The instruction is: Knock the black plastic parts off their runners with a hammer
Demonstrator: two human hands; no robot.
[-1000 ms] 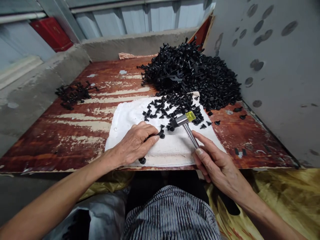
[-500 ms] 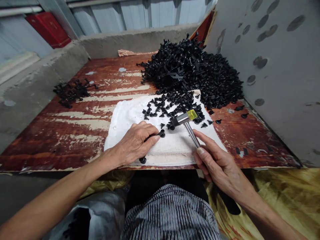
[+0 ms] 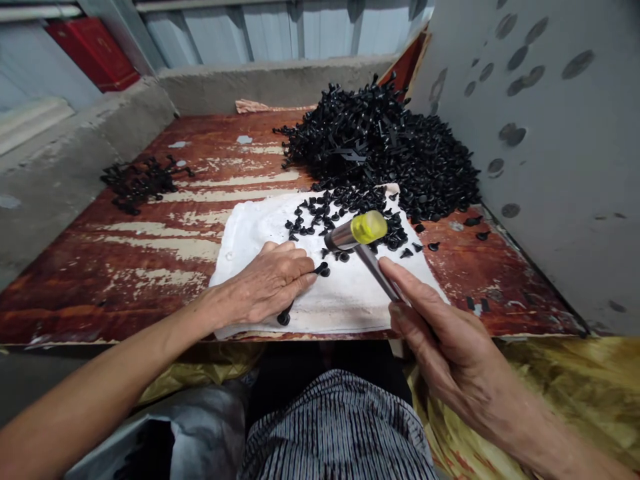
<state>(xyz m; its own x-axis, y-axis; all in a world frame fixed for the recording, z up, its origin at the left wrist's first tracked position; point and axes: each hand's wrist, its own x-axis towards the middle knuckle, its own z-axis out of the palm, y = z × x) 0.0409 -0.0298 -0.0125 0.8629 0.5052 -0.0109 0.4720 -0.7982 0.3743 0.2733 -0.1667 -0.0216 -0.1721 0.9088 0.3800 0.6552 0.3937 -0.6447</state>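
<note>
My left hand (image 3: 270, 283) rests on the white cloth (image 3: 345, 303), its fingers closed around a slim black plastic part (image 3: 285, 316). One end of that part shows below the palm; its other end, with a round black piece (image 3: 324, 269), shows past the fingertips. My right hand (image 3: 435, 327) grips the metal handle of a small hammer (image 3: 377, 270). The hammer head has a yellow face and a dark face, and hangs above the cloth, apart from the part. Small black plastic pieces (image 3: 325, 213) lie scattered on the cloth just beyond both hands.
A large heap of black parts (image 3: 370, 133) covers the table's back right. Several black assemblies (image 3: 145, 183) lie at the left on the worn red-brown table (image 3: 165, 280). A grey panel (image 3: 545, 167) stands on the right, and a low cement ledge (image 3: 280, 83) runs behind.
The hammer has been raised toward the camera and shifted slightly left, its yellow face turning nearer. My left hand keeps its hold on the black part in nearly the same place.
</note>
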